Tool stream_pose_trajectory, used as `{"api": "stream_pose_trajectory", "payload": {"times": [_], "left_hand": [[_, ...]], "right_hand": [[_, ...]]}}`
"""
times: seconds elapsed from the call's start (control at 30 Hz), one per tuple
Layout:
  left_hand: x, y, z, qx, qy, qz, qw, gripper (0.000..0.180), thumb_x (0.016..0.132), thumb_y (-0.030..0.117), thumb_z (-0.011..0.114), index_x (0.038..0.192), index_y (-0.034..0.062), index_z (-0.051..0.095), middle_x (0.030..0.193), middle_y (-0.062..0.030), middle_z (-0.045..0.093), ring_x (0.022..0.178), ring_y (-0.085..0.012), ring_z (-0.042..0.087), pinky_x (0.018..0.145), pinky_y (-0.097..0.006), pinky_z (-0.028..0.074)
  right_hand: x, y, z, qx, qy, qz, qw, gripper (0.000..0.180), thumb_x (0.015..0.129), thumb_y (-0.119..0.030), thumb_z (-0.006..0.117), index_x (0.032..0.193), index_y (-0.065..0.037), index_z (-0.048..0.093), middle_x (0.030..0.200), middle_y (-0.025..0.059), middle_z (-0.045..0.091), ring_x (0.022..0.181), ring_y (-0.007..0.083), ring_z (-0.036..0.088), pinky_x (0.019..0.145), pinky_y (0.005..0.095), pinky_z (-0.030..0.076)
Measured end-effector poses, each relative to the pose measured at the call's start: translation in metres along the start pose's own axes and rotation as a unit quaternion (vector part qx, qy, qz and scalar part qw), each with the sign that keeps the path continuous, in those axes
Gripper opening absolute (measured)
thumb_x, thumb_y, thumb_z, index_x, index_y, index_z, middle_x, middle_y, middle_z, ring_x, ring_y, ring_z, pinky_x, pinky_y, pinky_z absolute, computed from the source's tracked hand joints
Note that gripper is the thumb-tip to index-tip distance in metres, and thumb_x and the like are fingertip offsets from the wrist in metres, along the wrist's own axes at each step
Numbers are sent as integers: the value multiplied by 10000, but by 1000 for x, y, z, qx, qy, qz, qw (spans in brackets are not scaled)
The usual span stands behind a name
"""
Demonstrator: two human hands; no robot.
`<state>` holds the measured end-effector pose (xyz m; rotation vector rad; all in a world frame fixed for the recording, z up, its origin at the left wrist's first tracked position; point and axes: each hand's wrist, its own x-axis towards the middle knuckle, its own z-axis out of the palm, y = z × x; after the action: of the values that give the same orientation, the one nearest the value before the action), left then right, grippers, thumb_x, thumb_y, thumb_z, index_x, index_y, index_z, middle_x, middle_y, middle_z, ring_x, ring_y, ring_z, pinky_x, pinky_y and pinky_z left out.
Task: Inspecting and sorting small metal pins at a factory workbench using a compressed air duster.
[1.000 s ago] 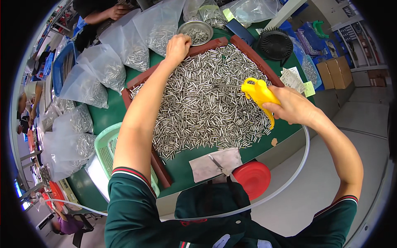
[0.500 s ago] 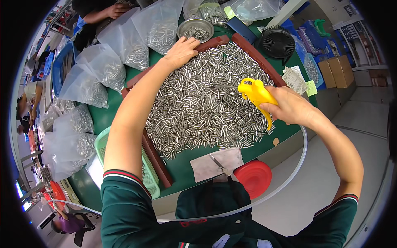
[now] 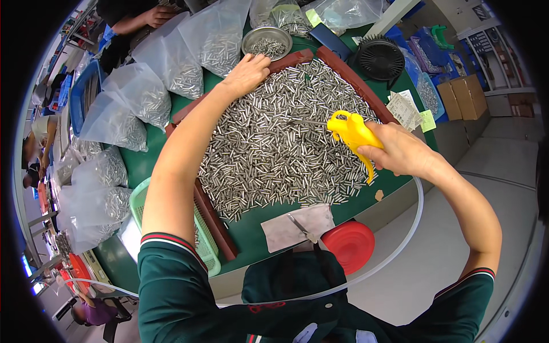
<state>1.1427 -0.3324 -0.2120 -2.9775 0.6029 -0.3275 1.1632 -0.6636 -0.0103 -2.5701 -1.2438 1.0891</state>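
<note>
A wide layer of small shiny metal pins [image 3: 286,148] covers the middle of the green table. At its far left edge my left hand [image 3: 247,75] rests by the brown border strip, fingers apart and slightly bent, with nothing seen in them. My right hand [image 3: 403,146] is closed round a yellow air blow gun [image 3: 355,136] over the right part of the pins. Its thin metal nozzle [image 3: 309,122] points left, low above the pins. From the gun's handle a clear hose [image 3: 409,234] curves down past my body.
Brown strips [image 3: 357,80] border the pins. Beyond my left hand stands a metal bowl [image 3: 267,43] of pins. Clear bags [image 3: 140,94] of pins line the left; a green basket [image 3: 210,251] is nearer. A black fan [image 3: 380,60] stands far right. Tweezers [image 3: 299,224] lie on a cloth [image 3: 274,234] before me.
My left hand's fingers have drawn in slightly near the border strip. The blow gun stays in my right hand at nearly the same place. The whole view has shifted a little.
</note>
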Motion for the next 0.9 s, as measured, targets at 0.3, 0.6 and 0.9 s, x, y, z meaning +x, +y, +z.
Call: {"api": "stream_pose_trajectory", "payload": {"times": [0.3, 0.6, 0.9], "left_hand": [[7, 6, -2, -158, 70, -12, 985, 124, 719, 33, 598, 788, 8, 499, 808, -133, 541, 794, -323, 554, 731, -402, 437], [15, -1, -10, -160, 1, -21, 987, 228, 711, 9, 565, 929, 29, 629, 853, -108, 532, 900, -282, 536, 781, -388, 450], [17, 10, 2, -118, -67, -28, 990, 143, 745, 37, 501, 809, 14, 627, 882, -128, 585, 907, -289, 591, 789, -378, 485]], "right_hand": [[3, -3, -1, 25, -3, 10, 1000, 400, 859, -290, 573, 1017, 73, 519, 687, 208, 607, 683, 335, 629, 680, 425, 481], [-1, -2, -4, 47, -25, 43, 998, 382, 861, -272, 570, 1008, 77, 521, 640, 199, 594, 604, 318, 623, 645, 416, 484], [-1, 1, -1, 46, 0, 9, 999, 379, 854, -264, 581, 999, 81, 524, 694, 223, 597, 683, 352, 620, 673, 428, 477]]}}
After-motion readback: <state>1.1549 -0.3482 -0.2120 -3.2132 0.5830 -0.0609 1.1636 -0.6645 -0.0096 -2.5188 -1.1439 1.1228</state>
